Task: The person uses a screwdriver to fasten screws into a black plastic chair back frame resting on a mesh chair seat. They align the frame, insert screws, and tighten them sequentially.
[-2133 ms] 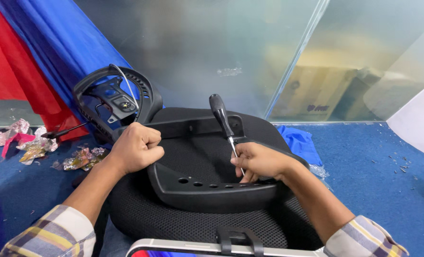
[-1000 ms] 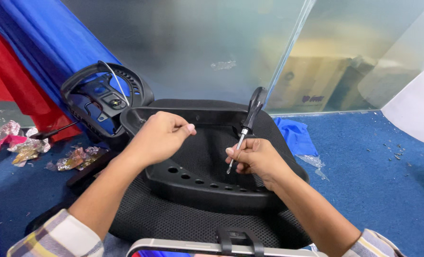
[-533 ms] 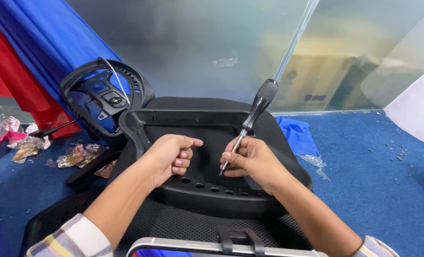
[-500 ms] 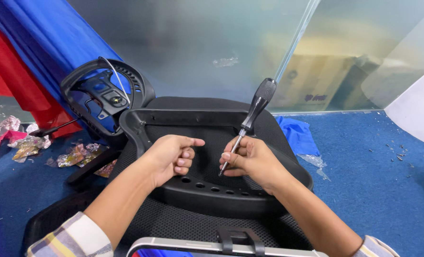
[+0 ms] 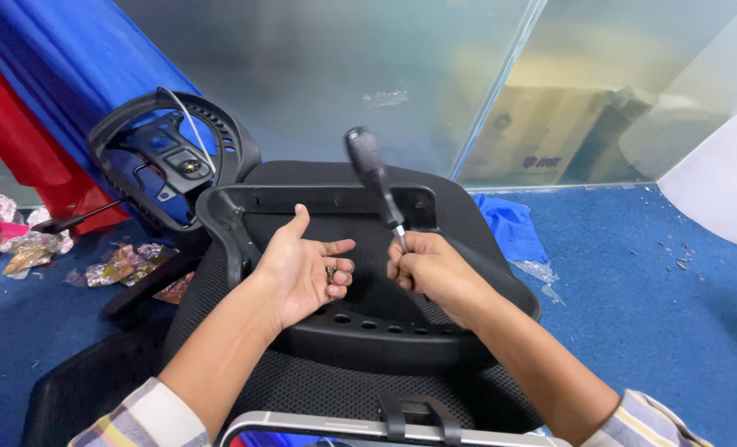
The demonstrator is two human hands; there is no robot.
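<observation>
Left hand palm-up, fingers loosely curled around a small screw; right hand fisted tight on screwdriver shaft, both over black plastic chair frame.

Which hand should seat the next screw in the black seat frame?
Probably the left. The left hand lies open, palm up, with small screws at its fingers, just above the holes in the black frame. The right hand is closed around the screwdriver.

I see a blue carpet floor with small debris on it. Behind stands a frosted glass wall, with red and blue cloth at the left.
</observation>
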